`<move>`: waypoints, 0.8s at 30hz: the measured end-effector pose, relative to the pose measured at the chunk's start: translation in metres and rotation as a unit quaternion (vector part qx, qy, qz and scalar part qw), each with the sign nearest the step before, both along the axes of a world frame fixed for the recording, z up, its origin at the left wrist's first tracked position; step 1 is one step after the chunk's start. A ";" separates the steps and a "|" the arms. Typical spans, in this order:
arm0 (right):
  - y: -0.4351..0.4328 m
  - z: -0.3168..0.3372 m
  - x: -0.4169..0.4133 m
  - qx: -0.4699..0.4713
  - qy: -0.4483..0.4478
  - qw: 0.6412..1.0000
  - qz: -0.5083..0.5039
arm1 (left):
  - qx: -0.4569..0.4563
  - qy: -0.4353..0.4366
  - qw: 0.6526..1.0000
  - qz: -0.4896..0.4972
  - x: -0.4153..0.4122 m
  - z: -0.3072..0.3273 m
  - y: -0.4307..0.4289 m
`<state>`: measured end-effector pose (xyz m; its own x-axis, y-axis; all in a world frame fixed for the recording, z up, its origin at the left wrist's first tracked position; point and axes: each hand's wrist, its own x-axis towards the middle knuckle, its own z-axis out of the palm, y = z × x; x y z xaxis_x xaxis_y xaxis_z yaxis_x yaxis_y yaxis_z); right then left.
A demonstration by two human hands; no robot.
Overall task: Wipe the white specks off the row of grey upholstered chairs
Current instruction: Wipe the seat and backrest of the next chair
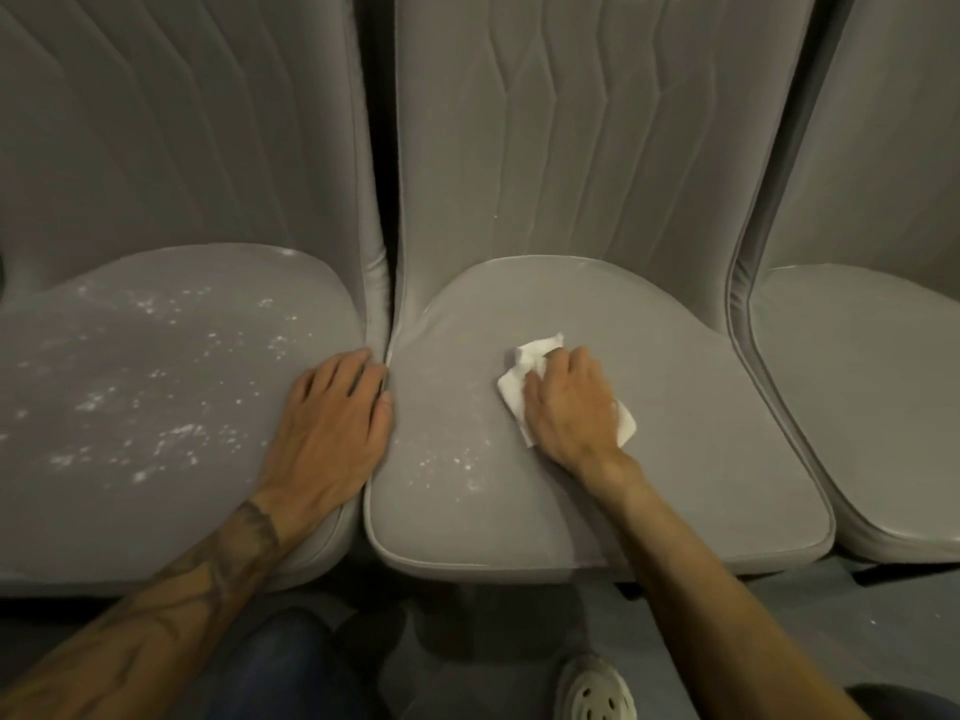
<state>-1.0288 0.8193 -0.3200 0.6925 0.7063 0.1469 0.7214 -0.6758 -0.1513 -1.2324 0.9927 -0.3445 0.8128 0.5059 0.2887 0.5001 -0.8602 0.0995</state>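
Pale perforated clog [595, 691] at 6 o'clock. Right hand [569, 402] pressing crumpled white paper towel [530, 363] on middle grey upholstered seat [675, 407]; left hand [332, 423] flat, released. Next: sweep toward white specks [452, 462] at 7 o'clock.

We're looking at a seating hall of some kind — a cinema, theatre or auditorium. Grey upholstered chairs [597, 449] stand packed side by side in a fixed row, tall stitched backrests [597, 122] nearly touching, with only a dark slit between neighbours. Dim light, a narrow strip of grey carpeted floor [805, 615] in front — that points to public seating, not a home.
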 end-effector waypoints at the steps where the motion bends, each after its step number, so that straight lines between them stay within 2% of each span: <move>1: 0.006 -0.004 -0.012 0.018 0.006 0.999 0.037 | -0.001 0.002 1.000 0.003 0.001 0.000 0.001; 3: 0.002 -0.010 -0.038 0.050 0.030 0.988 0.143 | -0.004 0.006 1.000 0.011 0.002 -0.002 0.001; 5: -0.004 -0.008 -0.033 0.054 0.067 0.977 0.198 | -0.005 0.011 1.000 0.015 0.001 -0.002 0.001; 7: 0.009 -0.004 -0.002 0.022 0.069 0.985 0.158 | -0.006 0.007 1.000 0.014 0.000 0.000 0.001; 9: 0.032 -0.001 0.027 -0.016 0.039 0.996 0.076 | -0.005 0.004 1.000 0.015 -0.001 0.001 0.001; 11: 0.053 0.000 0.025 -0.008 0.034 0.998 0.052 | -0.007 0.002 1.000 0.014 -0.001 0.001 0.000; 14: 0.055 -0.009 -0.019 0.051 0.066 0.983 0.163 | -0.009 0.004 1.000 0.013 -0.001 0.000 0.001; 17: 0.046 -0.012 -0.021 0.042 0.088 0.962 0.253 | -0.011 0.004 1.000 0.016 -0.002 0.000 0.001; 22: 0.103 -0.004 0.018 0.018 0.060 0.985 0.160 | -0.012 0.001 1.000 0.011 -0.002 0.002 -0.002; 24: 0.104 -0.007 0.002 0.026 0.052 0.982 0.181 | -0.010 0.002 1.000 0.007 -0.002 0.001 -0.001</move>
